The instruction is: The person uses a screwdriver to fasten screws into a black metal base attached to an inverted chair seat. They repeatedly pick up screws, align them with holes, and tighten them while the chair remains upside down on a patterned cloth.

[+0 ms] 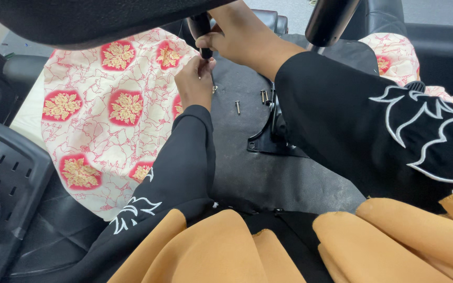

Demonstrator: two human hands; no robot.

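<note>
My right hand (239,36) grips the black handle of a screwdriver (201,29) held upright over a black chair underside (268,178). Just below it, my left hand (194,81) pinches the screwdriver's tip between its fingertips; whether a screw is there I cannot tell. Loose screws (237,107) lie on the black surface right of my left hand, with more screws (263,96) a little farther right. A black metal bracket (268,137) sits on the same surface under my right forearm.
A cream cloth with red and gold flower patches (106,110) covers the left side. Black plastic chair parts (6,173) lie at the far left, a black cylinder (331,21) rises at the top. Orange fabric (226,246) fills the bottom.
</note>
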